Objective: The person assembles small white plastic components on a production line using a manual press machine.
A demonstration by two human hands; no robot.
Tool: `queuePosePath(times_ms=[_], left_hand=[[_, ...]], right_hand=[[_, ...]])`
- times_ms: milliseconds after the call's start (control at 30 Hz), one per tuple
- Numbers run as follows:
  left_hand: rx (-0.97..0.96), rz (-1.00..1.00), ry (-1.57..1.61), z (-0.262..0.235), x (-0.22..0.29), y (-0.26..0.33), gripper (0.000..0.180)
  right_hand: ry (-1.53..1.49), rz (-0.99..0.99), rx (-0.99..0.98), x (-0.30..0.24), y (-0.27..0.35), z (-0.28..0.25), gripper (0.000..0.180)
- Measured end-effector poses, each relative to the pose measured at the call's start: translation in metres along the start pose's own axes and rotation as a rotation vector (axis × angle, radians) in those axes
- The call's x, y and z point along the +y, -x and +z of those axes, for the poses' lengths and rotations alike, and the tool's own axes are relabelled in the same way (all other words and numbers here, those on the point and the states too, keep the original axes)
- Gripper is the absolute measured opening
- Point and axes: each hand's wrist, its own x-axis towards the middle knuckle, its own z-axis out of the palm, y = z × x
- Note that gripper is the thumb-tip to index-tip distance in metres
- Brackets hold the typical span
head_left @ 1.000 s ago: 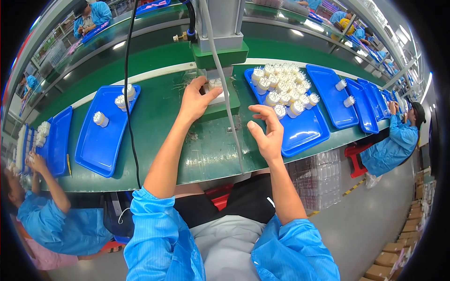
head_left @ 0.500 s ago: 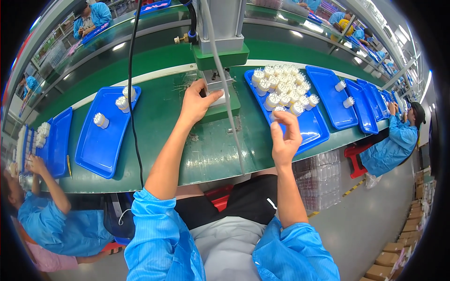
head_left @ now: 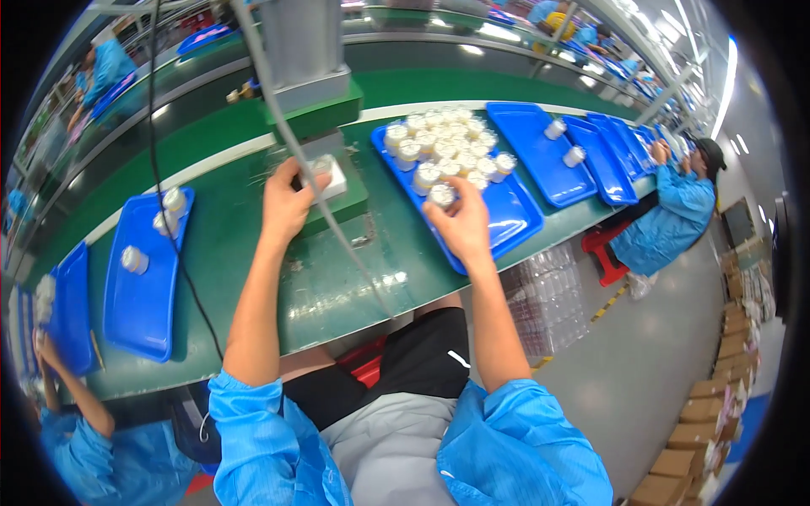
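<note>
Both forearms (head_left: 256,312) reach forward, fingers (head_left: 470,196) bent.

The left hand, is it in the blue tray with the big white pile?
No, the left hand is at the white block, left of that blue tray.

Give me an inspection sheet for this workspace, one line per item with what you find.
Surface: green bench, scuffed near the press.
Job's things: white parts crowd one end of a blue tray; white block sits on the press base.
Clutter: thin stick beside the far-left tray.
Left hand: fingers at the block, grip unclear.
Right hand: fingers around one white part.
Cables: black cable and grey cable hang across the view.
Surroundings: seated co-worker, cardboard boxes.
</note>
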Motion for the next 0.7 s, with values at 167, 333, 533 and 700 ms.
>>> queuePosePath(times_ms=[167,333,533,700], left_hand=[[0.005,0.005,0.097,-0.001,-0.008,-0.001,0.040],[0.017,0.019,0.089,0.001,-0.006,-0.001,0.039],[-0.015,-0.028,0.102,-0.001,-0.013,-0.001,0.040],[-0.037,0.022,0.096,-0.001,-0.016,-0.005,0.042]], right_hand=[[0.030,0.069,-0.085,0.002,0.002,0.003,0.057],[0.043,0.081,-0.098,0.001,0.001,-0.001,0.056],[0.033,0.065,-0.082,-0.002,0.003,0.001,0.055],[0.031,0.082,-0.092,0.000,0.003,0.002,0.055]])
